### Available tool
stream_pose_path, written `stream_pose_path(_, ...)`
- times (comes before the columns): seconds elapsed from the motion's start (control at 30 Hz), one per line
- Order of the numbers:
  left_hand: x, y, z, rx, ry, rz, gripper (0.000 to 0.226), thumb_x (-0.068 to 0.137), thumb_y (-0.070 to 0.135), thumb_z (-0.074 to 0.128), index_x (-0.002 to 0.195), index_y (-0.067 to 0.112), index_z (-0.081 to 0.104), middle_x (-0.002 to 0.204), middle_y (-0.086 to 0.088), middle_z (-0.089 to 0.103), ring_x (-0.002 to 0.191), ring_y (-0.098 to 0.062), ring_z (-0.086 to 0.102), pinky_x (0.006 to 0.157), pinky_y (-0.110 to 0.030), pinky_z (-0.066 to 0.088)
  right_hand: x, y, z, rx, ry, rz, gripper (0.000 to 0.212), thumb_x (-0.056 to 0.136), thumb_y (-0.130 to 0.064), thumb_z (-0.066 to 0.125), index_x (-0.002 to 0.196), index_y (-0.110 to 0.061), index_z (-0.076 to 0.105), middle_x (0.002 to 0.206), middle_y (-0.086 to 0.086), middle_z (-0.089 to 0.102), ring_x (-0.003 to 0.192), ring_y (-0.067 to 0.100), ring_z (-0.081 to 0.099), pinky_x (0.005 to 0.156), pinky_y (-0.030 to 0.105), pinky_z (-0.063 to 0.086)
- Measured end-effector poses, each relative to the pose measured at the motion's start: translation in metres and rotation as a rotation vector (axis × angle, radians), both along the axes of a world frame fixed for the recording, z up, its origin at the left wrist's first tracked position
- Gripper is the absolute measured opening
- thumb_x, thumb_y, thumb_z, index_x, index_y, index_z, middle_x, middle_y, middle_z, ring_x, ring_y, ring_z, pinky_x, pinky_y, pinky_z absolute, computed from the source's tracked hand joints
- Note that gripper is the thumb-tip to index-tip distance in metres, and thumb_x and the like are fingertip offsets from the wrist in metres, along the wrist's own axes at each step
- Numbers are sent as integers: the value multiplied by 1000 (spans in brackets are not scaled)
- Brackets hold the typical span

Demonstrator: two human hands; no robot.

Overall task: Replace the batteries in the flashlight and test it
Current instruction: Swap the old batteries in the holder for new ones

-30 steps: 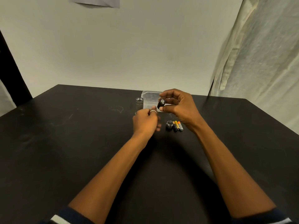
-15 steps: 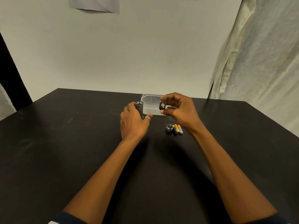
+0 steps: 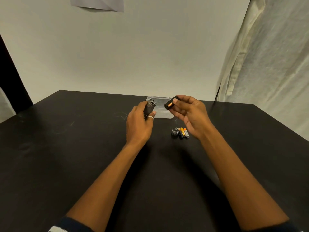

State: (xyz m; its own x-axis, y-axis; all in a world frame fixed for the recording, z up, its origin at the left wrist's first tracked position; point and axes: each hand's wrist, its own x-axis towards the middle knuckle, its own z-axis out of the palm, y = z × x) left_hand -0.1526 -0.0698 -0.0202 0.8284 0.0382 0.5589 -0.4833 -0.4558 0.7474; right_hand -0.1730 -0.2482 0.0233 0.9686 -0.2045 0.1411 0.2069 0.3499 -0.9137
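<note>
My left hand grips the grey flashlight body, lifted off the table and tilted so its open threaded end faces up and right. My right hand pinches a black battery holder with a copper-coloured battery showing in it, a short gap to the right of the flashlight's mouth. On the black table below my right hand lie the flashlight's round end cap and three loose batteries side by side.
A clear plastic container sits on the table just behind both hands. A white wall rises beyond the table's far edge, with a pale curtain at the right.
My left hand closed on the flashlight body and lifted it, tilting its open end toward the right. My right hand turned the battery holder and brought it level with that opening.
</note>
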Motion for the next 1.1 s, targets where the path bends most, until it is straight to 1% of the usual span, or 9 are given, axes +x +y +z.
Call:
stream_pose_path(0.07, 0, 0, -1, 1, -24, -13, 37, 96, 24, 68, 133, 22, 61, 109, -2, 60, 93, -18, 59, 81, -29, 52, 1, -2, -1, 122, 34, 23, 22, 93, -3, 71, 113, 0, 64, 103, 18, 79, 100, 32, 77, 81, 36, 63)
stream_pose_path(0.17, 1, 0, -2, 5, -42, -35, 38, 96, 23, 68, 134, 23, 62, 109, 0, 58, 90, -14, 58, 75, -12, 42, 2, -2, -3, 203, 76, 41, 15, 96, -7, 68, 108, 2, 65, 100, 19, 78, 96, 29, 78, 78, 35, 64)
stream_pose_path(0.2, 1, 0, -2, 11, -45, -41, 39, 96, 23, 68, 134, 24, 62, 109, 1, 57, 90, -13, 58, 75, -12, 42, 2, -1, -3, 219, 89, 50, 15, 96, -7, 68, 107, 2, 66, 103, 20, 78, 96, 29, 78, 78, 35, 64)
stream_pose_path(0.3, 0, -1, -2, 41, -69, -44, 40, 95, 24, 69, 135, 28, 61, 108, 2, 57, 92, -14, 58, 79, -24, 49, 2, -1, -2, 262, 111, 78, 15, 97, -7, 65, 108, 3, 67, 106, 21, 77, 99, 29, 77, 76, 34, 64)
stream_pose_path(0.43, -1, -1, -1, 77, -100, -20, 44, 93, 24, 72, 136, 30, 62, 112, -1, 60, 100, -19, 58, 81, -35, 53, 1, -1, -1, 241, 113, 73, 16, 98, -8, 64, 109, 4, 66, 104, 20, 78, 98, 29, 78, 76, 34, 64)
stream_pose_path(0.63, -2, -3, -3, 159, -114, 7, 47, 93, 24, 72, 138, 29, 61, 111, 0, 58, 105, -21, 52, 77, -32, 46, 4, 4, -3, 102, 57, 42, 11, 98, -8, 66, 105, 1, 63, 98, 18, 79, 97, 30, 78, 78, 35, 63)
stream_pose_path(0.87, 2, -3, -6, 163, -100, -18, 45, 92, 22, 72, 136, 26, 63, 107, -2, 59, 99, -23, 55, 80, -39, 52, 2, 13, -4, -128, -1, -76, 10, 95, -11, 72, 101, -5, 66, 104, 16, 78, 98, 27, 78, 85, 36, 63)
stream_pose_path(1.0, 5, -4, -9, 162, -98, -48, 44, 91, 21, 74, 134, 25, 64, 108, -3, 60, 98, -23, 56, 81, -35, 51, 0, 14, -3, -300, -43, -166, 8, 93, -16, 75, 95, -12, 68, 100, 8, 78, 95, 19, 77, 76, 27, 62)
stream_pose_path(1.1, 5, -5, -9, 162, -93, -61, 45, 91, 21, 74, 135, 24, 64, 108, -3, 60, 97, -21, 57, 81, -33, 52, 0, 14, -2, -311, -73, -216, 8, 91, -15, 77, 91, -12, 70, 95, 8, 77, 91, 19, 77, 72, 24, 61)
